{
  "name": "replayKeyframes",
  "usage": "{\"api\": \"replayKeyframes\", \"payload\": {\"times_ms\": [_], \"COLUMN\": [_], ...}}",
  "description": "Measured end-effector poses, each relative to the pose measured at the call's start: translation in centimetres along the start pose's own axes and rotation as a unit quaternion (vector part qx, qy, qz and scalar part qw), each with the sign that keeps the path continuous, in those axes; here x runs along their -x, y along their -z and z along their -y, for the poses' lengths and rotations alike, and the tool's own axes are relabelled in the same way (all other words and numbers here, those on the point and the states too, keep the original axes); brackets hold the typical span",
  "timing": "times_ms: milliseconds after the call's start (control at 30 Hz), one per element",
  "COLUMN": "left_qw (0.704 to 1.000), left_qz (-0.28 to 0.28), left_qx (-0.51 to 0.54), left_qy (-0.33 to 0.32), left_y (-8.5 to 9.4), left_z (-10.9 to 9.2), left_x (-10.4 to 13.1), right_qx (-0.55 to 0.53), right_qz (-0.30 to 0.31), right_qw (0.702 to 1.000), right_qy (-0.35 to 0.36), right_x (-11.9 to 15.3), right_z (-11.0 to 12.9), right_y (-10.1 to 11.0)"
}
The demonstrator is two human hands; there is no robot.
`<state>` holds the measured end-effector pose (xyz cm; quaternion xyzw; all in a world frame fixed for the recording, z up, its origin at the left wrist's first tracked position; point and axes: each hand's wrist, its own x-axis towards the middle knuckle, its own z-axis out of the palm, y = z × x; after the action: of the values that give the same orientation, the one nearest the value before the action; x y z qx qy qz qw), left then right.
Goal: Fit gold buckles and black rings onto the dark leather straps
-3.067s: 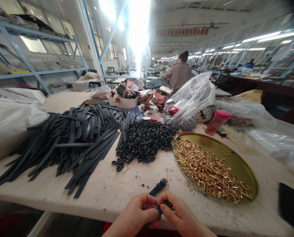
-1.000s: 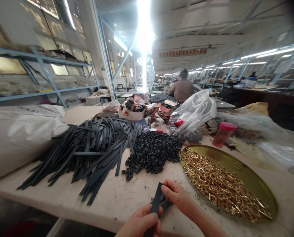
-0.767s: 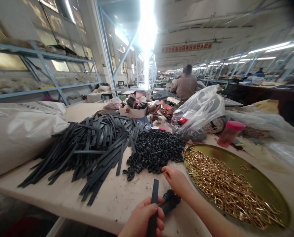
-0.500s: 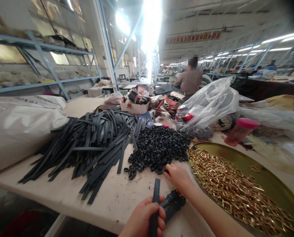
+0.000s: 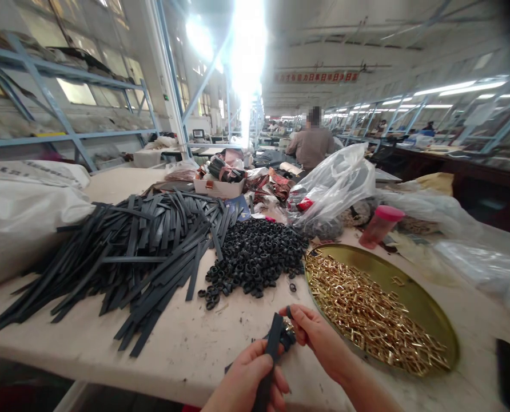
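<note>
My left hand (image 5: pixel 255 375) is closed around a dark strap (image 5: pixel 274 337), whose end points up and away from me. Just right of that end, my right hand (image 5: pixel 309 326) pinches a small black loop (image 5: pixel 289 312) between thumb and fingertips. Behind both hands, partly hidden by them, lie finished-looking dark straps with metal fittings (image 5: pixel 287 337) on the table. Farther off is a heap of black loops (image 5: pixel 263 252), and one single loop (image 5: pixel 293 287) lies apart from it. Many loose dark straps (image 5: pixel 160 246) are piled to the left.
A round brass-coloured tray (image 5: pixel 426 292) of gold metal buckles (image 5: pixel 366 303) stands on the right. Behind it are a pink-lidded jar (image 5: pixel 381 226) and a clear plastic bag (image 5: pixel 336 183). A white sack (image 5: pixel 27 223) bounds the left. A person (image 5: pixel 311 143) sits farther back.
My right hand has come back from the loop heap toward the strap end, now with a loop in its fingers. The left hand still grips the strap. The view has shifted to the right.
</note>
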<state>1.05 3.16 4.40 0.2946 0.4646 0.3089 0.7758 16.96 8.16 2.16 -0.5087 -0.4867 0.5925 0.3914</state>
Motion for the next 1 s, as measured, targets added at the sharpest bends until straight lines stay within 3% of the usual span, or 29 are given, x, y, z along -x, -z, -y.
{"api": "replayKeyframes", "payload": {"times_ms": [67, 167, 367, 500, 600, 700, 833, 1000], "left_qw": [0.999, 0.997, 0.986, 0.962, 0.943, 0.938, 0.964, 0.976], "left_qz": [-0.008, -0.033, -0.061, -0.125, -0.138, -0.132, -0.092, -0.041], "left_qx": [-0.035, -0.072, -0.142, -0.229, -0.284, -0.299, -0.235, -0.209], "left_qy": [-0.003, -0.018, -0.056, -0.084, -0.102, -0.112, -0.087, -0.053], "left_y": [-0.5, -1.0, -1.0, -0.7, -0.7, -0.6, -0.6, -0.4], "left_z": [-0.1, 0.1, 1.4, 2.0, 2.1, 2.1, 2.3, 1.8], "left_x": [0.4, 0.9, 0.3, -0.2, 0.0, 0.0, -0.5, -0.6], "right_qx": [-0.132, -0.206, -0.151, -0.096, -0.073, -0.142, -0.240, -0.203], "right_qz": [0.009, -0.005, -0.032, -0.047, -0.056, -0.057, -0.027, -0.040], "right_qw": [0.991, 0.978, 0.988, 0.994, 0.995, 0.988, 0.970, 0.978], "right_qy": [-0.026, -0.025, 0.008, 0.028, 0.030, -0.005, -0.017, 0.017], "right_x": [1.0, 1.6, 2.3, 2.7, 2.5, 2.3, 2.7, 3.3], "right_z": [0.1, 0.1, 0.0, -0.3, -0.8, -1.1, -1.0, -1.2], "right_y": [-0.4, -0.7, -2.0, -2.8, -2.7, -2.5, -2.8, -2.6]}}
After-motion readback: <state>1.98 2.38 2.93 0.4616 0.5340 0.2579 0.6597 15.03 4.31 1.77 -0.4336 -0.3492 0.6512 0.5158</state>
